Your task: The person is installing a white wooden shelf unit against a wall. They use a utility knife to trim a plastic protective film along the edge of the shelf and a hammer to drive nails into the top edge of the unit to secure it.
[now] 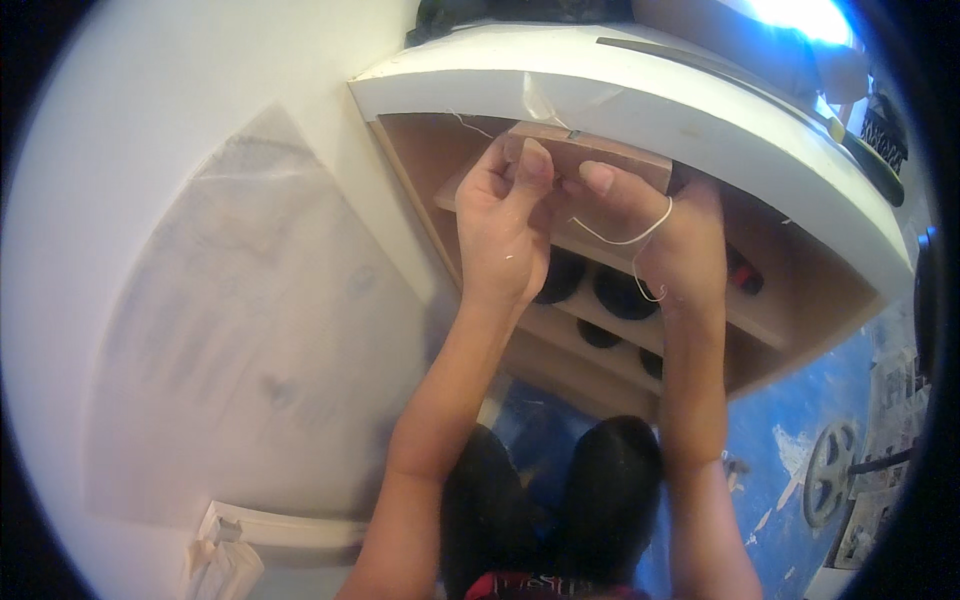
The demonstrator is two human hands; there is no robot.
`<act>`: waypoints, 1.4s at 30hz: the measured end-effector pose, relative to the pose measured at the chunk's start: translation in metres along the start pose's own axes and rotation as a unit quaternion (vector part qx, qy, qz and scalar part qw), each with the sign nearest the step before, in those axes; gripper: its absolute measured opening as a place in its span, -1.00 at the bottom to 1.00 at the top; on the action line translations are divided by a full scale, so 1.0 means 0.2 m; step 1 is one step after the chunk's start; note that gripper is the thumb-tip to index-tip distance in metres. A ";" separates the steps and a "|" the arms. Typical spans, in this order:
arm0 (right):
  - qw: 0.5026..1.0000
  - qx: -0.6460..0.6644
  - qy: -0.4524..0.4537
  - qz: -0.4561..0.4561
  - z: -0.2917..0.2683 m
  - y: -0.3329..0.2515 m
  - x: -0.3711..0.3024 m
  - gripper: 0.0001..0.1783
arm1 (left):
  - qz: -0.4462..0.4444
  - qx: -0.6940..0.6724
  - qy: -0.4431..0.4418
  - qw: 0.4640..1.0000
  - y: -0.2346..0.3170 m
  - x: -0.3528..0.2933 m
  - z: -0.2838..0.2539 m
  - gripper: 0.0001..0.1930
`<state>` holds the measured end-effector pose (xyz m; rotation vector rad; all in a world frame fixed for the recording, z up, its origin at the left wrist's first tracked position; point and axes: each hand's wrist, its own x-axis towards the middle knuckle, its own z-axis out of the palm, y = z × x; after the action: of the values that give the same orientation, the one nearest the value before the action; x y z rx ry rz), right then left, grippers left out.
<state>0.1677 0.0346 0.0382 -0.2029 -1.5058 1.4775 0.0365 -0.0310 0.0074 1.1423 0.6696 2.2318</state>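
1. The left hand (505, 225) is curled nearly closed, its fingertips pinched together at the near edge of a small brown wooden piece (600, 152), just below the white tabletop (640, 95).
2. The right hand (665, 235) is partly closed, thumb stretched left toward the left hand; whether its fingers grip the wood cannot be told.
3. A thin white thread (630, 238) loops over the back of the right hand, sagging in a curve from near the thumb and trailing down toward the wrist. Its long axis runs left to right between the two hands.
4. The wooden piece lies with its long axis left to right, tilting down toward the right, at the far side of both hands.
5. Below the hands, a brown shelf unit (760, 310) holds dark round objects (620, 295).
6. To the left stands a white wall (200, 300); at the near right, blue flooring (780, 460).
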 end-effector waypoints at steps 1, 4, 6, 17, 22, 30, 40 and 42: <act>1.000 0.012 -0.003 0.001 0.00 -0.01 0.01 -0.51 | 0.003 0.005 -0.005 1.000 0.00 0.01 0.01 -0.55; 0.999 0.030 -0.012 -0.004 0.01 -0.01 0.01 -0.52 | 0.007 0.000 0.025 1.000 0.00 0.00 0.03 -0.57; 0.999 0.018 -0.036 0.000 0.02 -0.01 0.01 -0.54 | 0.018 -0.030 0.038 0.999 -0.01 0.00 0.02 -0.59; 0.998 -0.057 -0.040 0.003 -0.01 0.00 0.02 -0.51 | 0.042 -0.025 0.045 0.998 -0.02 -0.01 0.05 -0.61; 0.988 -0.128 -0.076 0.028 -0.03 -0.01 0.02 -0.46 | 0.036 -0.008 0.088 0.995 0.00 -0.02 0.04 -0.61; 0.994 -0.049 -0.097 0.033 -0.03 -0.01 0.05 -0.49 | 0.006 0.028 0.072 0.997 0.04 -0.01 0.02 -0.57; 0.990 -0.066 -0.120 0.017 -0.10 0.10 -0.28 -0.16 | 0.114 0.249 0.077 0.959 0.08 -0.49 0.02 -0.43; 0.986 -0.009 -0.151 0.072 -0.08 0.08 -0.26 -0.22 | 0.181 0.255 0.078 0.947 0.03 -0.52 0.06 -0.46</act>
<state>0.1977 0.0133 -0.0042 -0.1028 -1.7772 1.6680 0.0967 -0.1025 -0.0416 1.4357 1.2463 2.5554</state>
